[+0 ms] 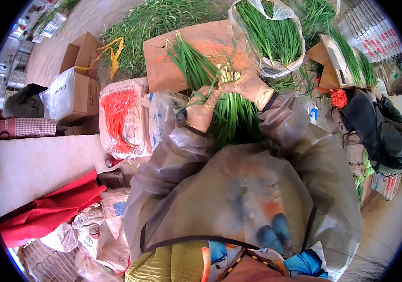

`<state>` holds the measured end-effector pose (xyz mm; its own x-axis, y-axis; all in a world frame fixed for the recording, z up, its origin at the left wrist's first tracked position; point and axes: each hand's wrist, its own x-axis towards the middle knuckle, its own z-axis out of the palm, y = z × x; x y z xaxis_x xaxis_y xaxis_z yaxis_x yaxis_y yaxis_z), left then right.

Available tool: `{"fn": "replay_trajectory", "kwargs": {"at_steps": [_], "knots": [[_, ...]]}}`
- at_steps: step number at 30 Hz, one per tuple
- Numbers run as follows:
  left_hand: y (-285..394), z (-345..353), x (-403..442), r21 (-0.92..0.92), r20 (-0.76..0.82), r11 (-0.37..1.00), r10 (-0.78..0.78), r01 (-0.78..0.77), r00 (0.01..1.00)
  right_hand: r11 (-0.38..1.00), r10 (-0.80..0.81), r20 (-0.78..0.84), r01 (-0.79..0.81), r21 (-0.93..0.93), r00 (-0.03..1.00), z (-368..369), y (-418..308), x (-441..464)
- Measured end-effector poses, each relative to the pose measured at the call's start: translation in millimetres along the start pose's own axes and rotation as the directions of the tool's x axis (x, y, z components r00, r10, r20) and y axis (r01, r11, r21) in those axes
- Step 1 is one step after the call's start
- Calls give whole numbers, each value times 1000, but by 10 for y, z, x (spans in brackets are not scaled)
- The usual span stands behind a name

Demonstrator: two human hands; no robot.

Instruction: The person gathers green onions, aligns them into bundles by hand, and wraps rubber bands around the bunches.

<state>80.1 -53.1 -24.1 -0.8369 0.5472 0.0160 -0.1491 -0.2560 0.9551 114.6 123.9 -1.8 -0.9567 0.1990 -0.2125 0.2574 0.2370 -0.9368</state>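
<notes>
Worktop (158, 66), near edge: right hand (248, 89) grips green bundle (238, 120); left hand (203, 110) closed on green strand (198, 97). Bagged greens (274, 37) right of worktop.

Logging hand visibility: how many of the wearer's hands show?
2: the left hand, holding green leaves, and the right hand, gripping pale-ended stems; some fingers may be hidden.

The green bunch (236, 115) loses its lower leaves behind the smock (220, 192), whose cloudy film blurs the clothing underneath. The right grip (248, 88) covers part of the stalks; exactly what the left grip (202, 109) encloses is hard to tell. The top edge crops the heap of greens (156, 21). Red print on the stacked boxes (372, 35) is too small to read.
</notes>
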Motion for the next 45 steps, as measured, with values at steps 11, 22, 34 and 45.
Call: {"fn": "replay_trajectory", "kwargs": {"at_steps": [11, 22, 34, 45], "knots": [[328, 21, 11, -194, 135, 959, -183, 207, 974, 995, 19, 41, -23, 100, 999, -158, 98, -241], [-22, 418, 379, -281, 231, 932, -166, 229, 959, 972, -31, 79, 12, 233, 996, -254, 40, -399], [-252, 772, 166, 787, 605, -269, 164, -555, 779, 847, -526, -670, 389, -362, 523, -2761, -1121, -1375], [-1661, 923, 36, 778, 537, 617, -553, -120, 637, 669, -743, -452, 537, -513, 494, -2763, -1232, -602]]}}
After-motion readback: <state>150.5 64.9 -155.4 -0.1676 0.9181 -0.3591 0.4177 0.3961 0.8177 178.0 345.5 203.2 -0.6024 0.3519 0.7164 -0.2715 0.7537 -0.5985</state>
